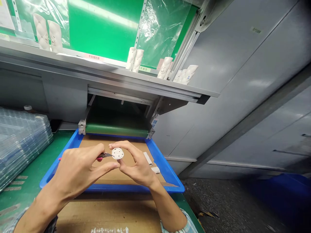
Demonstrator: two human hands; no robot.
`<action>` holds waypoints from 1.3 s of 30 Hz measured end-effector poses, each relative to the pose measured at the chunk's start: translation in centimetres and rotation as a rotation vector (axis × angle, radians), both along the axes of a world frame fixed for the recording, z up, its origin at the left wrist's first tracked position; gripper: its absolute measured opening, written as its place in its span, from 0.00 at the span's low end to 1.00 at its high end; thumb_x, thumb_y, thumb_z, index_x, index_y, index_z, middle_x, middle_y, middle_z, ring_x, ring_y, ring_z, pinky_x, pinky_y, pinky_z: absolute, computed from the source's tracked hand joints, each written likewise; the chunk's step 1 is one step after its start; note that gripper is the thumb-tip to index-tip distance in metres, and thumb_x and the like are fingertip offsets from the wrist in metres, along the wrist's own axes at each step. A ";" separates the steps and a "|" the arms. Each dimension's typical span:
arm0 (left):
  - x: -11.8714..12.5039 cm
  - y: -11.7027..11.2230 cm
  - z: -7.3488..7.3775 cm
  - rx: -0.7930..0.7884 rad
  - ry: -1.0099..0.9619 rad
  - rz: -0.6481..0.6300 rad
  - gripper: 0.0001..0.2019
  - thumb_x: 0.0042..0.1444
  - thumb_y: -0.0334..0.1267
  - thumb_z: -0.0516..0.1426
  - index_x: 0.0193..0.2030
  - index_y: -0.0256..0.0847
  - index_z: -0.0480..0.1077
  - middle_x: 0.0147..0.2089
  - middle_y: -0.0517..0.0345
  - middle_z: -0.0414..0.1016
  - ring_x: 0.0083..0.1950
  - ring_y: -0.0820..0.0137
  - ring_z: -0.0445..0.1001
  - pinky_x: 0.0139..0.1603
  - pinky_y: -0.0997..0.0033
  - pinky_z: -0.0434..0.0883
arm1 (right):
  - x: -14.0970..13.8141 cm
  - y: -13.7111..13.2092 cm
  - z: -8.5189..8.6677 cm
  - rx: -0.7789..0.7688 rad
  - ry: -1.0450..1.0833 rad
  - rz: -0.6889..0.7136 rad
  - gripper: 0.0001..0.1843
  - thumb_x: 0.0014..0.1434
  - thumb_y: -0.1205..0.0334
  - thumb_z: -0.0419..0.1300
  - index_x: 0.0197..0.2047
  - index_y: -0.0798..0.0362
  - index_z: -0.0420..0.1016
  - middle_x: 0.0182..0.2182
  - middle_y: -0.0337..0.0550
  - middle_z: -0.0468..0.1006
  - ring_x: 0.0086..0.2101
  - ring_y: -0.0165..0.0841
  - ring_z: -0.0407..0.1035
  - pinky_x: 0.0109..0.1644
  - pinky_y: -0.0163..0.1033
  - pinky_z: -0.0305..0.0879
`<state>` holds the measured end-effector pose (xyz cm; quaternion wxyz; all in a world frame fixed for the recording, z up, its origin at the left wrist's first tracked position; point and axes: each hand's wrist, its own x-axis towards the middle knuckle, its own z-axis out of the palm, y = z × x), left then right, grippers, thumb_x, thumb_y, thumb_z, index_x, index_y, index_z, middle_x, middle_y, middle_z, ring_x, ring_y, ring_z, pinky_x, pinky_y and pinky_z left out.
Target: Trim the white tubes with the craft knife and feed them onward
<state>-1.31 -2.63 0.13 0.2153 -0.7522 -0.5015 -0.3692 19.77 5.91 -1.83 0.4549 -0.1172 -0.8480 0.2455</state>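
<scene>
My left hand [79, 166] is closed around a pink-handled pointed hand tool [105, 155], most of its handle hidden in the fist. The dark tip of the tool meets the left edge of a round white plastic part [118, 153], with small holes in its face. Between thumb and fingers, my right hand [137, 165] grips this part by its rim. Both hands are above a blue tray [167, 165] lined with brown cardboard. Two white pieces, a longer one [147, 159] and a shorter one [155, 170], lie in the tray beyond my right hand.
A green conveyor belt [116, 127] ends over the tray's far side. Stacked clear plastic trays [23, 142] stand at left on the green table [14, 200]. Several white cylindrical parts, one pair [55, 37] at left, stand on the metal shelf [109, 72] above.
</scene>
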 end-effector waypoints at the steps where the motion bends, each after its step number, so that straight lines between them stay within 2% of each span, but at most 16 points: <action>1: 0.1 0.0 0.0 0.017 0.024 0.017 0.31 0.77 0.64 0.46 0.31 0.44 0.69 0.19 0.68 0.67 0.18 0.74 0.66 0.23 0.70 0.56 | 0.0 0.0 -0.1 0.008 -0.011 0.009 0.23 0.66 0.73 0.64 0.63 0.49 0.75 0.53 0.46 0.85 0.53 0.38 0.81 0.58 0.42 0.79; 4: 0.3 -0.1 0.2 0.063 0.081 0.074 0.32 0.79 0.62 0.43 0.32 0.44 0.71 0.19 0.65 0.69 0.19 0.70 0.71 0.24 0.67 0.55 | 0.2 0.0 -0.2 0.037 -0.029 0.034 0.25 0.66 0.74 0.64 0.64 0.49 0.75 0.52 0.46 0.86 0.52 0.37 0.82 0.58 0.41 0.80; 7: 0.5 -0.2 0.4 0.078 0.104 0.112 0.33 0.79 0.62 0.42 0.31 0.44 0.71 0.19 0.64 0.68 0.19 0.69 0.72 0.23 0.66 0.54 | 0.2 0.0 -0.2 0.060 -0.027 0.034 0.23 0.66 0.74 0.64 0.62 0.50 0.76 0.52 0.46 0.87 0.51 0.37 0.83 0.59 0.40 0.80; 26: 0.4 -0.3 0.1 0.093 0.155 0.136 0.33 0.80 0.61 0.41 0.29 0.44 0.68 0.20 0.62 0.70 0.20 0.69 0.73 0.24 0.64 0.54 | 0.2 -0.3 0.2 0.076 0.007 0.047 0.21 0.68 0.73 0.63 0.62 0.50 0.77 0.54 0.49 0.86 0.53 0.37 0.83 0.60 0.42 0.80; 34: 0.3 -0.4 0.2 0.055 0.147 0.105 0.31 0.80 0.59 0.42 0.30 0.45 0.69 0.22 0.62 0.74 0.22 0.68 0.74 0.25 0.64 0.54 | 0.3 -0.3 0.4 0.084 0.007 0.030 0.22 0.68 0.72 0.64 0.63 0.49 0.76 0.53 0.49 0.86 0.53 0.40 0.83 0.58 0.43 0.81; 39: 0.3 -0.3 0.2 0.010 0.106 0.039 0.30 0.80 0.58 0.43 0.30 0.45 0.69 0.22 0.64 0.75 0.20 0.69 0.71 0.25 0.64 0.54 | 0.2 -0.4 0.3 0.096 0.018 0.009 0.21 0.68 0.73 0.65 0.62 0.48 0.77 0.52 0.48 0.86 0.52 0.39 0.82 0.57 0.43 0.81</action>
